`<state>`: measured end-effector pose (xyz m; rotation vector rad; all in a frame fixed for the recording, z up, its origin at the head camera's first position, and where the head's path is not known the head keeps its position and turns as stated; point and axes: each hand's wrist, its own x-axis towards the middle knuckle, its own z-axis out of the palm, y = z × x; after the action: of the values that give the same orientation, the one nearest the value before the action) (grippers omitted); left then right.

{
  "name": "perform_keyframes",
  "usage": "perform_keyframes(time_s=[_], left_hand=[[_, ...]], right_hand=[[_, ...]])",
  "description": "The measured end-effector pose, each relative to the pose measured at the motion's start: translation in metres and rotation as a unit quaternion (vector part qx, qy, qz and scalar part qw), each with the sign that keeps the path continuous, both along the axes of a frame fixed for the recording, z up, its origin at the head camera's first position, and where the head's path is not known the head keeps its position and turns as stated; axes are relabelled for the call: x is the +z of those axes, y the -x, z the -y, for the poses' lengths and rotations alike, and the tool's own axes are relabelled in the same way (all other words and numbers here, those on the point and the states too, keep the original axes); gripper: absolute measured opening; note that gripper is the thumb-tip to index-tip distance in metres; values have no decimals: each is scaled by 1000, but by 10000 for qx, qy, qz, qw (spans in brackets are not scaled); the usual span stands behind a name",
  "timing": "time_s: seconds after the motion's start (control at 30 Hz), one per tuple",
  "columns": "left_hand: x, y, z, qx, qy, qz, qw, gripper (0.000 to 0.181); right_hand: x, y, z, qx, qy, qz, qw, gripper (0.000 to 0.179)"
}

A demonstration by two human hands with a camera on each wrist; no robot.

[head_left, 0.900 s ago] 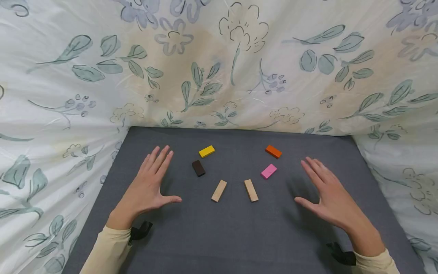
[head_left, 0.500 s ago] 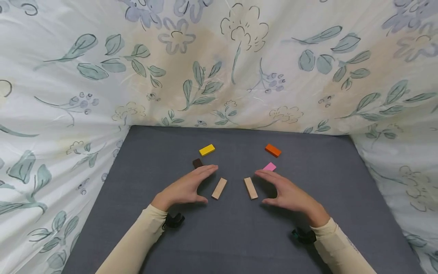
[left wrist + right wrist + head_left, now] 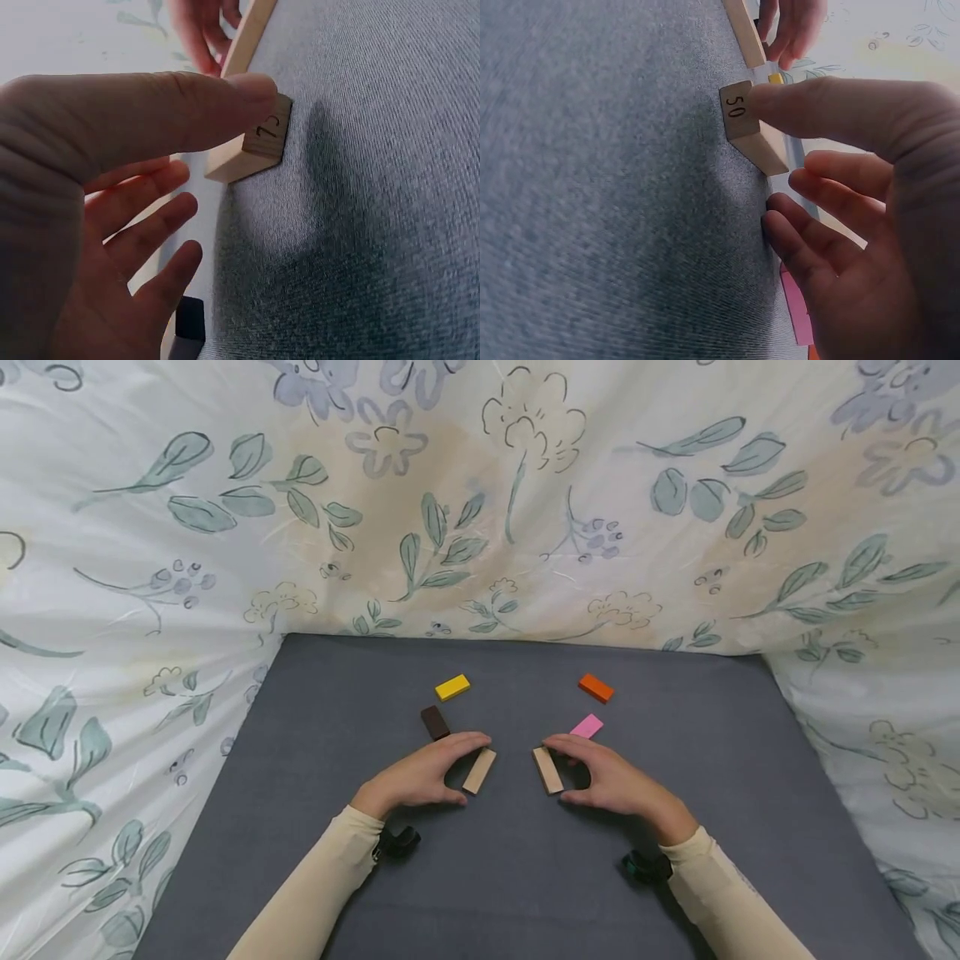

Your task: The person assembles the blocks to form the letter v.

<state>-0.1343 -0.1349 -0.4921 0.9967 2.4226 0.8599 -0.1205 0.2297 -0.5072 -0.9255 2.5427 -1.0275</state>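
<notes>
Two pale wooden blocks lie on the grey cloth in the head view. My left hand (image 3: 420, 775) is spread around the left wooden block (image 3: 480, 772), thumb by its near end and fingers by its far end. Around the right wooden block (image 3: 548, 770), my right hand (image 3: 619, 780) is placed likewise. The left wrist view has the thumb (image 3: 180, 109) in front of a block end (image 3: 266, 139) with a printed number. In the right wrist view the thumb (image 3: 832, 105) overlaps a block end (image 3: 739, 112) marked 50. Whether either thumb touches wood is unclear.
Behind the left hand lie a dark brown block (image 3: 435, 722) and a yellow block (image 3: 452, 687). A pink block (image 3: 587, 726), partly covered by the right hand, and an orange block (image 3: 596, 687) lie on the other side. Floral fabric (image 3: 465, 527) hangs around the table's back and sides.
Both hands have come in from the left and right sides toward the middle and lowered around the two wooden blocks. The blocks have stayed in place.
</notes>
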Motion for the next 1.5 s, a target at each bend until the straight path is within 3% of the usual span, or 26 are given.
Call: perform_keyframes(time_s=[0.53,0.8,1.17,1.5], left_hand=[[-8,5,-6,-62,-18,-100,9999,77],[-13,8,-8,-25,13,-148,9999,77],[-24,1,-13,373,-176,-334,9986,78],[-21,-6,-21,663,-357,-465,9961,80]], right_hand=[[-2,4,3,-42,-374,-101,9992,74],[-5,3,2,-166,-395,-221,9988,76],[-8,-4,12,-516,-262,-220,9981,71],[-10,-12,16,-797,-23,-417,9959,68]])
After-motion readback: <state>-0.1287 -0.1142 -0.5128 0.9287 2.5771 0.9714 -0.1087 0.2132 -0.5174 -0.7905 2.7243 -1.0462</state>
